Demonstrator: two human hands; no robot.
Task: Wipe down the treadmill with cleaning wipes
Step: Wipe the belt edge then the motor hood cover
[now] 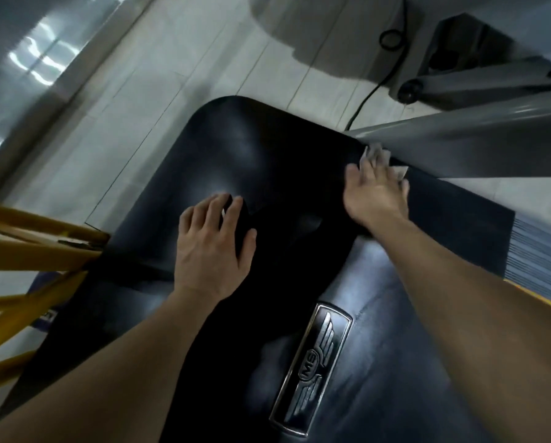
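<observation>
The treadmill's glossy black motor cover (267, 148) fills the middle of the head view, with a chrome winged badge (312, 369) near the bottom. My left hand (213, 244) rests flat on the cover, fingers spread. My right hand (376, 193) presses a crumpled white wipe (376, 156) against the cover's far right edge, where the grey upright (459, 132) meets it. Its fingers lie straight over the wipe, which shows only beyond the fingertips.
Yellow metal bars (28, 247) cross the left side beside the cover. A black power cable (379, 81) runs over the pale tiled floor (178, 75) toward the grey frame base (478, 78). The ribbed side rail (539, 270) lies at the right.
</observation>
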